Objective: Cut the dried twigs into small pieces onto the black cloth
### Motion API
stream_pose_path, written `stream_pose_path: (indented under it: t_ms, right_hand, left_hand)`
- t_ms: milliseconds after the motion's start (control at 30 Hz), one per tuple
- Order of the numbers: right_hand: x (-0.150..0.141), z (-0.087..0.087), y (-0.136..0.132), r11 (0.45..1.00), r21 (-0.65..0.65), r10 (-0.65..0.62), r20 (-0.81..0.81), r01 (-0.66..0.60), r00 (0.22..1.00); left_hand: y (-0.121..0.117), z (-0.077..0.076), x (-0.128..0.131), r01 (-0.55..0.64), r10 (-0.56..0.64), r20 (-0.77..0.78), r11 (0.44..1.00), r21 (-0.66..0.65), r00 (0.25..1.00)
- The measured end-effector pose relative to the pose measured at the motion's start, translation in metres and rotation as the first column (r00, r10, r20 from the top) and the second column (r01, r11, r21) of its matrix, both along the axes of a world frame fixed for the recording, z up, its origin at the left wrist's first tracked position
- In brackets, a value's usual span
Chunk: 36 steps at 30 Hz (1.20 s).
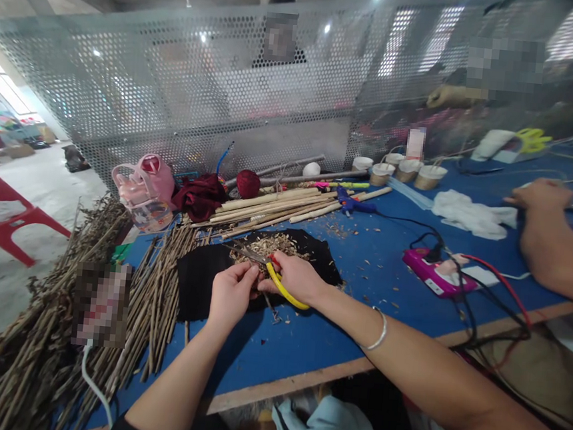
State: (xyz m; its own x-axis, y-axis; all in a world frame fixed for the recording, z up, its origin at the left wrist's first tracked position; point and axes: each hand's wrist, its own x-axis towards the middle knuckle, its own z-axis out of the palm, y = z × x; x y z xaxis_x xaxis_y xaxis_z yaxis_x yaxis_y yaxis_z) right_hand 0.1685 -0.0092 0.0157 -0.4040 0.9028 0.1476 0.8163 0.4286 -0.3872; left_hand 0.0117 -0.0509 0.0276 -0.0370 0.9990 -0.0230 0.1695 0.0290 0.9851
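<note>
My right hand [295, 276] is closed around yellow-handled pruning shears [280, 287], whose blades point left over a black cloth [201, 278]. My left hand [232, 295] is pinched shut beside the blades, holding a thin twig piece I can barely make out. A heap of wood shavings [268, 245] lies on the cloth just behind both hands. A silver bangle sits on my right wrist.
A big pile of dry twigs [56, 329] fills the left of the blue table [372, 263]. Peeled pale sticks [277, 207], a pink bottle [142, 192], tape rolls [405, 172], a pink power strip [435, 271] with cables. Another person's arm [550, 231] at right. Mesh screen behind.
</note>
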Motion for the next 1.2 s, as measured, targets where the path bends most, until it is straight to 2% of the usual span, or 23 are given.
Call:
stream_pose_path:
  t_ms: [300, 500, 800, 1000, 1200]
  right_hand:
    - [-0.0007, 0.0009, 0.0023, 0.999, -0.045, -0.023, 0.026, 0.024, 0.999]
    - [0.0015, 0.0051, -0.0003, 1.0, -0.007, 0.005, 0.033, -0.005, 0.999]
    - [-0.0024, 0.005, -0.0036, 0.997, 0.062, 0.05, -0.04, -0.048, 0.998]
    - [-0.0035, 0.0026, -0.0058, 0.999, -0.021, 0.03, -0.008, -0.03, 1.0]
    - [-0.002, 0.0013, -0.0041, 0.999, -0.039, 0.024, -0.022, -0.025, 0.999]
  left_hand:
    - [0.0009, -0.0008, 0.0003, -0.044, 0.044, 0.012, 0.999, -0.02, 0.999]
    - [0.0022, -0.0002, 0.0003, -0.121, 0.121, 0.026, 0.993, 0.008, 0.992]
    - [0.0026, 0.0008, 0.0018, -0.133, 0.133, 0.036, 0.991, 0.015, 0.991]
    - [0.0023, 0.0014, 0.0005, -0.155, 0.156, -0.019, 0.987, 0.049, 0.988]
    - [0.0026, 0.0019, 0.0003, -0.163, 0.164, -0.009, 0.985, 0.053, 0.986]
